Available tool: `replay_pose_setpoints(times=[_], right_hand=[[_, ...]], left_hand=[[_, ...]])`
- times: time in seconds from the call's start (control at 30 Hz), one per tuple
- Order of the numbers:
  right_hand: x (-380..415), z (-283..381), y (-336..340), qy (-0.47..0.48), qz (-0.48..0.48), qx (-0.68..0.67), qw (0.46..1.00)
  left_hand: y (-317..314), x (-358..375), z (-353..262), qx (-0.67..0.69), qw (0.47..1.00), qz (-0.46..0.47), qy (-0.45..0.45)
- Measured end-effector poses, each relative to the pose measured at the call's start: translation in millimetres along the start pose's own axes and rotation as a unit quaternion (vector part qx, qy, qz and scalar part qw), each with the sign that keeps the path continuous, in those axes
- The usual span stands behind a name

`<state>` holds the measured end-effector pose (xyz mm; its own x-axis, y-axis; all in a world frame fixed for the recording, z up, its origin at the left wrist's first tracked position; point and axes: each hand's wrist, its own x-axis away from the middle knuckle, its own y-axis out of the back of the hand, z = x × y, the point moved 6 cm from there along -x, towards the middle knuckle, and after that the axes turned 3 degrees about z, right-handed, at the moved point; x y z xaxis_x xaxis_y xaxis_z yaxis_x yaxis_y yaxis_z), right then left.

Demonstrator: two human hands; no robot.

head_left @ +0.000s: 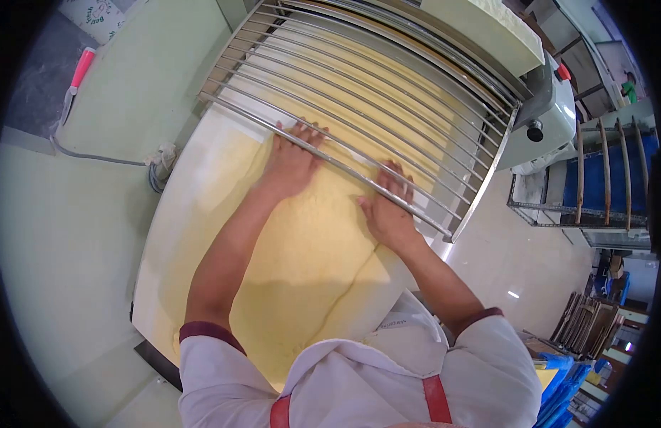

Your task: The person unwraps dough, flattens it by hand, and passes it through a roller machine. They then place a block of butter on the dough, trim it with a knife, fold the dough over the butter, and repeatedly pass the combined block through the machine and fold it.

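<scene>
Head view: yellow dough sheet (309,250), on white sheeter belt (175,214), extending beneath metal guard grille (345,167). Left hand (293,162) and right hand (391,218): unclenched, palms down on the dough sheet, fingers under the grille's edge, seemingly keeping it flat.

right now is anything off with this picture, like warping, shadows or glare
Head view: strong wide-angle warping, with black corners; also in the head view, a soft shadow across the near part of the yellow sheet and a small glare streak on the floor; left hand and right hand look fairly clear there.
</scene>
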<state>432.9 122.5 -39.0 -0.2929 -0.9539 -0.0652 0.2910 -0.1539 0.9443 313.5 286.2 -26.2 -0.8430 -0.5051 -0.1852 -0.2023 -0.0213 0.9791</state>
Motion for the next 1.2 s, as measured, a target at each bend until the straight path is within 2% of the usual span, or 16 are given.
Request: replay_pose_setpoints(times=[0.07, 0.1, 0.3, 0.33, 0.43, 0.47, 0.53, 0.57, 0.63, 0.7, 0.73, 0.8, 0.87, 1.0, 1.07, 1.2], right_hand=[[1.0, -12.9, 8.2, -0.052, 0.008, -0.074, 0.996], [-0.4, -14.0, 4.0, -0.021, -0.005, -0.085, 0.996], [1.4, -23.2, -1.5, 0.102, -0.011, -0.130, 0.986], [6.0, -19.5, 7.0, 0.077, 0.025, -0.141, 0.987], [42.1, -39.0, 6.4, -0.047, -0.055, -0.032, 0.997], [49.6, -31.1, 7.4, -0.036, -0.028, -0.008, 0.999], [57.3, -24.0, -2.3, -0.039, -0.059, -0.191, 0.979], [59.2, -21.3, -4.5, -0.041, -0.075, -0.282, 0.956], [65.5, -17.4, -3.2, -0.062, -0.112, -0.515, 0.847], [83.8, -5.9, -10.0, -0.064, -0.117, -0.699, 0.703], [95.2, -3.0, -14.3, -0.083, -0.112, -0.715, 0.685], [114.5, 0.7, -23.9, -0.124, -0.100, -0.746, 0.646], [109.3, 11.3, -25.8, -0.130, -0.076, -0.741, 0.654], [126.0, 9.8, -10.7, -0.155, -0.035, -0.767, 0.622], [144.7, 21.5, -12.9, -0.181, 0.023, -0.789, 0.587], [154.9, 40.7, -10.7, -0.176, 0.040, -0.788, 0.589]], left_hand=[[-0.4, 0.9, -46.6, 0.054, 0.993, 0.038, -0.097], [-2.0, 4.9, -68.2, 0.083, 0.985, 0.059, -0.140], [-21.7, -5.8, -81.8, 0.092, 0.987, 0.102, -0.084], [-19.0, -4.9, -85.0, 0.112, 0.984, 0.116, -0.072], [-14.0, -4.4, -81.1, 0.141, 0.981, 0.127, -0.045], [-15.5, -4.2, -81.0, 0.140, 0.982, 0.116, -0.044], [-18.5, -3.9, -82.3, 0.142, 0.983, 0.112, -0.042], [-17.4, -4.4, -83.3, 0.138, 0.984, 0.106, -0.047], [-20.2, 1.1, -83.6, 0.126, 0.986, 0.095, -0.052], [-19.4, 24.0, -86.1, 0.136, 0.991, -0.009, -0.015], [-6.6, 36.5, -87.7, 0.134, 0.989, -0.062, 0.004], [10.1, 90.7, -100.1, 0.222, 0.975, -0.019, 0.016], [47.1, 153.4, -117.0, 0.411, 0.907, -0.041, 0.084], [79.5, 284.5, -149.7, 0.515, 0.784, -0.108, 0.328], [63.5, 345.1, -177.6, 0.615, 0.638, -0.167, 0.431], [41.9, 396.6, -236.3, 0.671, 0.519, -0.160, 0.505]])
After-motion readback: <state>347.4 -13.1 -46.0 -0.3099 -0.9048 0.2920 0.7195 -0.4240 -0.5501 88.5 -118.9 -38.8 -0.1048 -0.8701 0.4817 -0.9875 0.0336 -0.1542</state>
